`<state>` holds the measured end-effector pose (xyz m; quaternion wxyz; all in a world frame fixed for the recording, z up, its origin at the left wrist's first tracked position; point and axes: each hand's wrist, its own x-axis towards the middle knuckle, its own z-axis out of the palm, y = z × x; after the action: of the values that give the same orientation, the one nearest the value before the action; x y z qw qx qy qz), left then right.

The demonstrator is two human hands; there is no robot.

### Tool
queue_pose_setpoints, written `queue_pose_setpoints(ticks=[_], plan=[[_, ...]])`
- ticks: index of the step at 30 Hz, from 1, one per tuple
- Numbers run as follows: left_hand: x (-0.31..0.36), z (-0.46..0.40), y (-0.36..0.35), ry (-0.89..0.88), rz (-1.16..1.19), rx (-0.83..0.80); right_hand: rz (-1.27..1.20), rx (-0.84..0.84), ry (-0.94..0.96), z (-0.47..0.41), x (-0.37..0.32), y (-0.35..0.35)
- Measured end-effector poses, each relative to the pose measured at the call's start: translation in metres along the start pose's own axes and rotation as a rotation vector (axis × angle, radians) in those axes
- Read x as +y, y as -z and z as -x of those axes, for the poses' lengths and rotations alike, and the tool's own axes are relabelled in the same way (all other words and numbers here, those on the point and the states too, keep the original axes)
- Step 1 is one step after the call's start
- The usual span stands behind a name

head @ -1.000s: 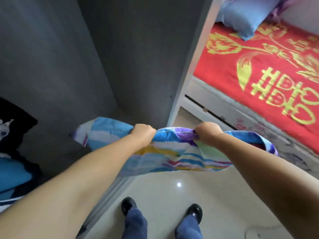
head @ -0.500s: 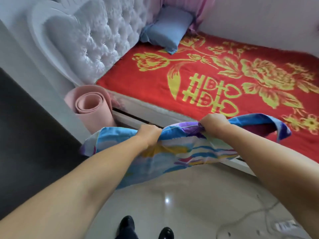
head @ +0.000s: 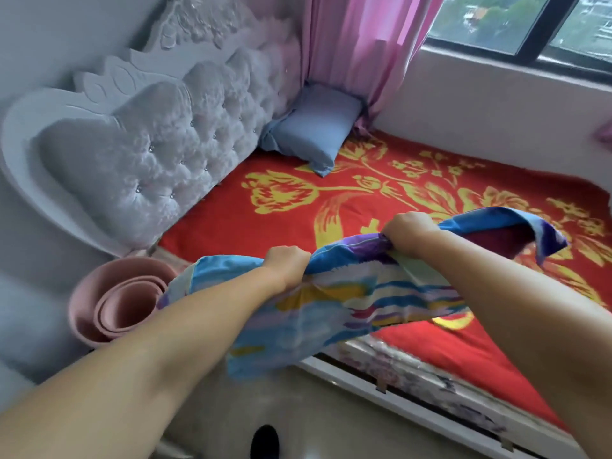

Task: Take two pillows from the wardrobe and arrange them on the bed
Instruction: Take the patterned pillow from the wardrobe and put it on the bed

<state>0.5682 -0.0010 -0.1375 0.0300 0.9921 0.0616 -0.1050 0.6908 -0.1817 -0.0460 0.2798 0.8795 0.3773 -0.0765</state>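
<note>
Striped pillow [head: 331, 293], multicoloured in blue, yellow, purple and white bands: held in the air over the near edge of the bed [head: 414, 362], limp and sagging between two fists; left hand [head: 287, 265] closed tight on a bunched fold of its upper edge toward the left end; right hand [head: 409, 230] likewise clenched on the upper edge further right, with the pillow's right corner flopping beyond it above the bedspread. Red bedspread [head: 284, 226]: patterned with yellow flowers, lying flat across the mattress. Pale blue pillow [head: 311, 134]: resting at the far corner of the bed, leaning against the tufted white headboard [head: 159, 150] and touching the pink curtain [head: 357, 48]. Pink rolled mat [head: 122, 306]: standing on end on the floor, just beside the headboard's lower corner and the bed's near edge. Window [head: 516, 24]: above the sill on the far wall. Dark shoe [head: 265, 440]: one toe visible at the bottom, on the glossy floor [head: 331, 409].
</note>
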Motion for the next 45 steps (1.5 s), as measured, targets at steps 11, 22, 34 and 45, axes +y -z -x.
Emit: queue_pose_setpoints(ticks=[11, 22, 34, 45], plan=[[-0.153, -0.166, 0.039, 0.192, -0.008, 0.013, -0.052, 0.045, 0.078, -0.254, 0.012, 0.064], [-0.297, -0.328, -0.04, 0.39, 0.132, -0.008, -0.269, 0.026, 0.172, -0.509, -0.03, 0.032], [-0.415, -0.435, -0.178, 0.3, 0.436, -0.444, -1.072, -0.368, -0.182, -0.535, -0.163, -0.135], [-0.445, -0.536, -0.202, 0.414, 0.626, -0.411, -1.951, -0.226, -1.684, -0.497, -0.239, -0.201]])
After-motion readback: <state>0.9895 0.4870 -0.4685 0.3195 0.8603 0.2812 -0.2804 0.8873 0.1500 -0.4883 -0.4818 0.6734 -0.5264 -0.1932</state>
